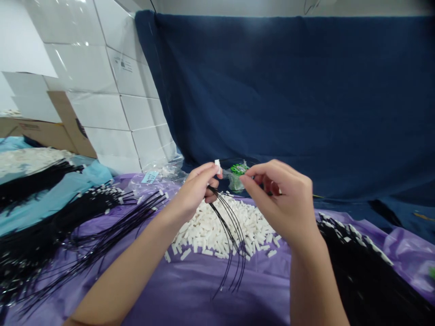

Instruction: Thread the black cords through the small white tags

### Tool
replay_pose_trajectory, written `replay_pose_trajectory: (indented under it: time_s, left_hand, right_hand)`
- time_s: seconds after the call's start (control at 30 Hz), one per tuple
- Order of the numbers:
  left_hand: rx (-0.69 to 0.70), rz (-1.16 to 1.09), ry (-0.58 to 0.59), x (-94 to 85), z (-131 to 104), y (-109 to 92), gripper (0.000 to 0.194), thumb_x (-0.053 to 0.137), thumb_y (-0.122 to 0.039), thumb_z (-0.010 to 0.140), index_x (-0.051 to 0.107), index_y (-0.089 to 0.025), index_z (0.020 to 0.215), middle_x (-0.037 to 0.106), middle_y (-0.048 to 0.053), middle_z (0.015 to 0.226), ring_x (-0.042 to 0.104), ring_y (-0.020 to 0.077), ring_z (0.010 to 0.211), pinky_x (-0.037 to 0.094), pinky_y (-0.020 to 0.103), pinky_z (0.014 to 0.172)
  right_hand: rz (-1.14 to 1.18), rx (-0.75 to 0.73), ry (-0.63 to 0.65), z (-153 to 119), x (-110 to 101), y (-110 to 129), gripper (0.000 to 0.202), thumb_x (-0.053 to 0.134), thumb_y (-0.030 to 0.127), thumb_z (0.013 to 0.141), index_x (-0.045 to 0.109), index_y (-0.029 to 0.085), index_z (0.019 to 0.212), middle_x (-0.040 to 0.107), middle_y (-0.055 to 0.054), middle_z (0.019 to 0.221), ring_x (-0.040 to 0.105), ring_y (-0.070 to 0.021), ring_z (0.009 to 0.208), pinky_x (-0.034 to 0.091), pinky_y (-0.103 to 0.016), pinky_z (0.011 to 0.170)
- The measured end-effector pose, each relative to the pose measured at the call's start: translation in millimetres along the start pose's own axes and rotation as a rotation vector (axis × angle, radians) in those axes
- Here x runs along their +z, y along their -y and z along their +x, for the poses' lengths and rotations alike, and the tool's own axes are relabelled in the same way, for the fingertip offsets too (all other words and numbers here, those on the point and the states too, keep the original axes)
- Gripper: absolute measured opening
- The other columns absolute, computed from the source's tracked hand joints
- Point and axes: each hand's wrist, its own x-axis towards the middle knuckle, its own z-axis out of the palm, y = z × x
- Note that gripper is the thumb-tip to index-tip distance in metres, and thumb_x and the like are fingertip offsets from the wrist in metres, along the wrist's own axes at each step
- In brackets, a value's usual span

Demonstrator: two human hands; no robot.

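Left hand (192, 192): thumb and finger pinch a white piece (217, 165) above the white pile (220, 228); the lower fingers grasp black cords (242, 235), which hang in front of the pile. Right hand (287, 197): thumb and forefinger bend toward each other; whether they grip anything cannot be told. A green-topped tub (239, 169) stands beyond, between the hands. Purple sheet (260, 285) underlies the pile.

Soft indoor light, glare on white boxes (98, 81), slight blur, stretched edges
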Motion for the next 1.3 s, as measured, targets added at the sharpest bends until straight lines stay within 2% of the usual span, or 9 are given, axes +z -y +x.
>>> replay_pose_trajectory:
  time_s: [0.1,0.17,0.4,0.6,0.73,0.83,1.07,1.2,1.3]
  left_hand:
    - [0.006,-0.015,-0.058,0.3,1,-1,0.023,0.051,-0.035,0.087,0.047,-0.018,0.071,0.024,-0.008,0.054,0.018,0.0029,0.040,0.019,0.015,0.038]
    - [0.016,-0.018,-0.085,0.8,1,0,0.023,0.051,-0.035,0.087,0.047,-0.018,0.072,0.024,-0.008,0.053,0.018,0.0026,0.039,0.021,0.015,0.038]
    - [0.018,-0.019,-0.092,1.6,1,0,0.024,0.051,-0.036,0.088,0.047,-0.018,0.072,0.024,-0.008,0.055,0.018,0.0023,0.040,0.021,0.014,0.038]
    - [0.025,0.004,-0.059,0.1,1,2,0.023,0.049,-0.035,0.088,0.047,-0.018,0.073,0.023,-0.008,0.056,0.018,0.0025,0.041,0.020,0.015,0.039]
    - [0.035,0.005,-0.030,-1.1,1,3,0.024,0.050,-0.037,0.088,0.046,-0.018,0.073,0.022,-0.008,0.057,0.018,0.0028,0.042,0.018,0.016,0.040]
    - [0.029,0.011,-0.030,-1.2,1,3,0.023,0.050,-0.035,0.087,0.046,-0.018,0.072,0.022,-0.007,0.057,0.017,0.0028,0.042,0.018,0.016,0.040]
    - [0.000,0.033,-0.011,-0.5,1,3,0.024,0.050,-0.034,0.088,0.046,-0.017,0.072,0.024,-0.007,0.058,0.016,0.0018,0.042,0.018,0.017,0.041]
    - [0.014,0.054,-0.006,-0.7,1,4,0.025,0.049,-0.035,0.088,0.047,-0.017,0.071,0.022,-0.007,0.057,0.017,0.0025,0.043,0.018,0.017,0.041]
    - [0.025,0.082,0.007,-0.9,1,5,0.026,0.049,-0.036,0.089,0.048,-0.018,0.071,0.020,-0.007,0.056,0.015,0.0032,0.044,0.018,0.017,0.040]
  right_hand:
    - [0.093,0.113,0.355,-4,1,-1,0.013,0.059,0.023,0.086,0.067,0.021,0.077,0.062,0.002,0.064,0.053,-0.0106,0.055,0.039,-0.024,0.054]
    - [0.081,0.150,0.479,-6,5,-3,0.016,0.057,0.021,0.086,0.068,0.021,0.075,0.064,0.002,0.063,0.055,-0.0113,0.057,0.039,-0.024,0.056]
    - [0.105,0.136,0.514,-3,13,-5,0.020,0.052,0.016,0.086,0.064,0.018,0.071,0.060,0.001,0.063,0.051,-0.0098,0.057,0.034,-0.022,0.053]
    - [0.454,0.337,0.420,-1,8,-8,0.011,0.052,0.026,0.090,0.055,0.019,0.081,0.039,0.008,0.052,0.031,-0.0058,0.044,0.022,-0.019,0.041]
    - [0.946,0.470,0.362,2,-2,-14,0.015,0.051,0.033,0.091,0.058,0.019,0.092,0.052,0.004,0.065,0.044,-0.0064,0.045,0.034,-0.019,0.040]
    - [1.141,0.448,0.172,6,-12,-17,0.013,0.051,0.030,0.088,0.060,0.021,0.093,0.060,0.000,0.078,0.054,-0.0095,0.050,0.037,-0.020,0.036]
    - [1.057,0.390,-0.423,9,-15,-24,0.015,0.062,0.038,0.086,0.065,0.023,0.083,0.047,0.005,0.065,0.046,-0.0056,0.046,0.031,-0.017,0.034]
    - [1.122,0.342,-0.529,10,-19,-26,0.021,0.066,0.048,0.081,0.067,0.027,0.079,0.051,0.005,0.069,0.054,-0.0070,0.059,0.045,-0.018,0.048]
    - [1.228,0.318,-0.456,10,-28,-28,0.016,0.070,0.049,0.077,0.068,0.034,0.077,0.052,0.007,0.068,0.057,-0.0071,0.065,0.051,-0.017,0.057]
